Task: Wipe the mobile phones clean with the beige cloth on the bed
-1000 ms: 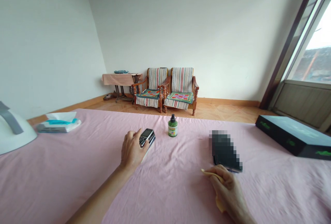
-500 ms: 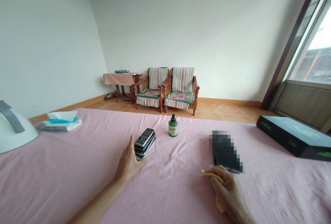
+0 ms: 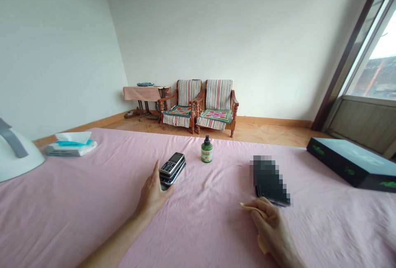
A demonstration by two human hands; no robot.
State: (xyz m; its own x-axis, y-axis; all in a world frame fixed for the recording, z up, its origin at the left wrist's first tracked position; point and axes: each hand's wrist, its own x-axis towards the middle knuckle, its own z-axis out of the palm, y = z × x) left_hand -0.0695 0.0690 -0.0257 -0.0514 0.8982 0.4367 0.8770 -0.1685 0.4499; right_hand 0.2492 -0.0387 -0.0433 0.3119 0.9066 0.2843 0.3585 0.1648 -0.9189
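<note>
My left hand [image 3: 152, 193] rests on the pink cloth beside a small stack of phones [image 3: 172, 169], fingers against the stack's near left side; a black keypad phone lies on top. My right hand [image 3: 272, 229] lies closed on a folded yellow cloth [image 3: 261, 241] near the front edge. Just beyond that hand sits a dark flat object [image 3: 269, 180], blurred out. A small green bottle [image 3: 206, 150] with a black cap stands upright behind the phones.
The pink-covered table [image 3: 93, 193] fills the foreground. A tissue pack [image 3: 71, 145] and a white domed appliance [image 3: 15, 154] are at the left. A long black box [image 3: 351, 161] lies at the right. Two striped armchairs [image 3: 199, 105] and a side table stand by the far wall.
My left hand came off the top of the phone stack and now lies at its near side. The right hand has stayed put.
</note>
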